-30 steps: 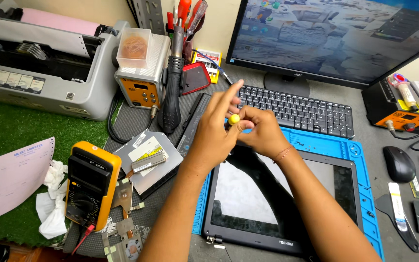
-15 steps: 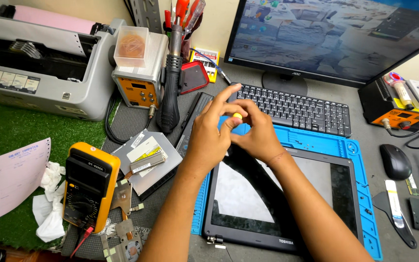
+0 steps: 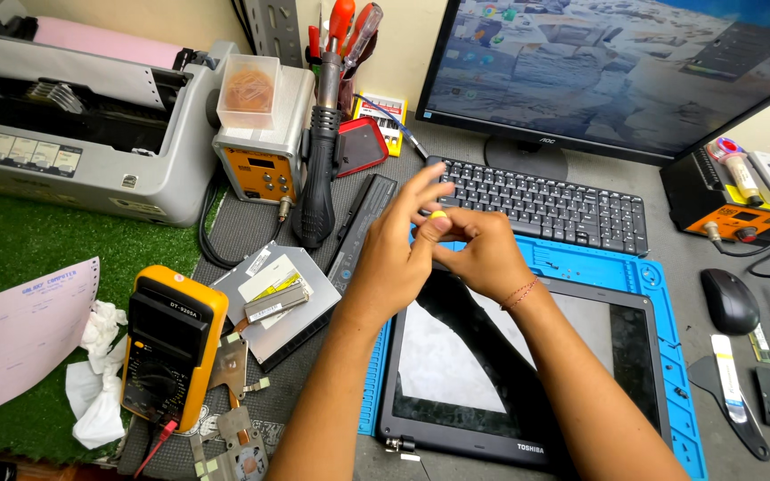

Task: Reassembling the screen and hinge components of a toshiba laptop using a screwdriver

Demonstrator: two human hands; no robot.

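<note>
Above the laptop screen panel on the blue mat, my left hand and right hand meet, fingertips touching. Both pinch a small yellow-tipped tool between them, its tip pointing up toward the keyboard. Neither hand is nearer; its shaft is hidden, so I cannot tell its length.

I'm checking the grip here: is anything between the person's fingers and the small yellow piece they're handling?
Nothing visible. The left hand and right hand meet above the laptop screen panel, and the fingertips pinch the small yellow piece directly. Its lower part is hidden by the fingers.
</note>
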